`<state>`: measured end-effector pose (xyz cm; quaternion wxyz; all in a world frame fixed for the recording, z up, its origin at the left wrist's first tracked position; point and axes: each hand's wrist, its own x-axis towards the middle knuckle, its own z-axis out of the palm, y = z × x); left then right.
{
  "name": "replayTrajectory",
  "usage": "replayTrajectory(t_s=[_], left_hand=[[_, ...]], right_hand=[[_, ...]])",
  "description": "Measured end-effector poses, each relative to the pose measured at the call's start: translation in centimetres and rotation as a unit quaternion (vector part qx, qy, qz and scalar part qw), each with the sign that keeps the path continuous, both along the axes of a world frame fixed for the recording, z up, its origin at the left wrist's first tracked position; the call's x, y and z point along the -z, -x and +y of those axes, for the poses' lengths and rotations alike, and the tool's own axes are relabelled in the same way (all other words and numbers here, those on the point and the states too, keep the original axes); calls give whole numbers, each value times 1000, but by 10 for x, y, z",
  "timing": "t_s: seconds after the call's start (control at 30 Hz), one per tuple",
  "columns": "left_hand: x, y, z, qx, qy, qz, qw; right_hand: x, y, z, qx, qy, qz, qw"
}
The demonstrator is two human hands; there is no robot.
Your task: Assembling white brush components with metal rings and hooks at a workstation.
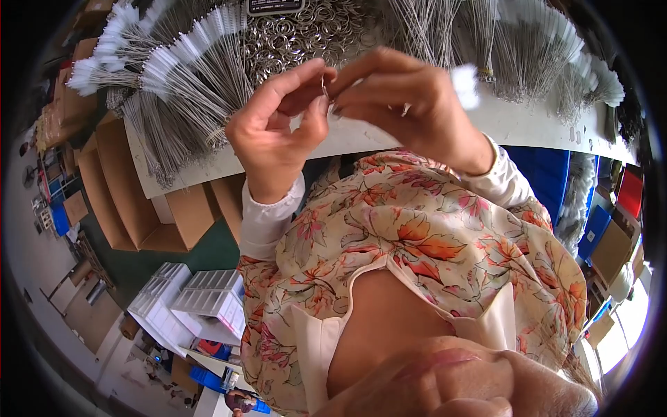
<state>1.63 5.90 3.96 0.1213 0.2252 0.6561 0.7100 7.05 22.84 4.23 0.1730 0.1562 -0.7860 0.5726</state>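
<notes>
Both hands meet above the near edge of the white table. My left hand [281, 121] is closed, its thumb and forefinger pinching a small metal ring [324, 86] seen nearly edge-on. Close against it, my right hand [410, 97] has its fingers bent together at the ring, slightly blurred. A white bristle tuft [466, 87] sticks out behind the right hand, seemingly the head of a wire-handled brush held in it; the fingers hide most of its handle. Just beyond the hands lies a heap of loose metal rings [299, 35].
Bundles of wire-handled brushes [187, 76] lie on the left of the table [521, 125], with more bundles [514, 48] on the right. A dark box [276, 6] sits at the back by the rings. Open cardboard boxes [149, 201] stand below left, and blue bins [542, 177] below right.
</notes>
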Motion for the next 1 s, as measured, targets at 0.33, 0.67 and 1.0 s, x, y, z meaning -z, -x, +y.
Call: replayTrajectory(t_s=[0.33, 0.67, 1.0], left_hand=[[3, 4, 8, -82, 37, 247, 965], [-4, 15, -7, 17, 4, 160, 987], [-3, 17, -12, 55, -5, 10, 998]], right_hand=[[-10, 7, 0, -61, 288, -296, 909], [-7, 13, 7, -102, 162, -311, 931], [0, 4, -8, -72, 280, -248, 925]])
